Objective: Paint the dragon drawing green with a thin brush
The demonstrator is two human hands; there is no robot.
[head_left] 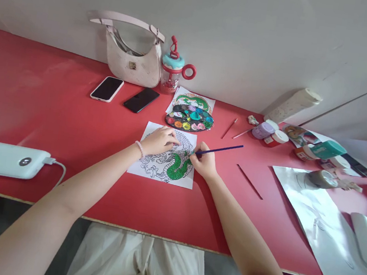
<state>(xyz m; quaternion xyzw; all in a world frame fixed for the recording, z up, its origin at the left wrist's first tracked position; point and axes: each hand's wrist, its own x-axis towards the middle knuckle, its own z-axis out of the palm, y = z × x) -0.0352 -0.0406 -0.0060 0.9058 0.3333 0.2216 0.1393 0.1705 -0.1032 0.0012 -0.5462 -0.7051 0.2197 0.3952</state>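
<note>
A white sheet with a dragon line drawing [151, 169] lies on the red table [38, 103], part of the dragon painted green. My left hand [160, 140] rests flat on the sheet's upper part, fingers loosely curled on the paper. My right hand [203, 160] pinches a blue-handled paintbrush [221, 150], whose tip touches the green area of the dragon. Just beyond the sheet sits a dark oval paint palette [189, 118] with several coloured wells, lying on a finished dragon picture [194, 99].
Two phones [107, 88] [141, 99], a pale handbag [129, 57] and a red-lidded cup [172, 70] stand at the back. A white power bank [3, 159] lies left. Spare brushes [229, 128], paint jars [263, 130], tape [323, 179] and large paper [324, 230] crowd the right.
</note>
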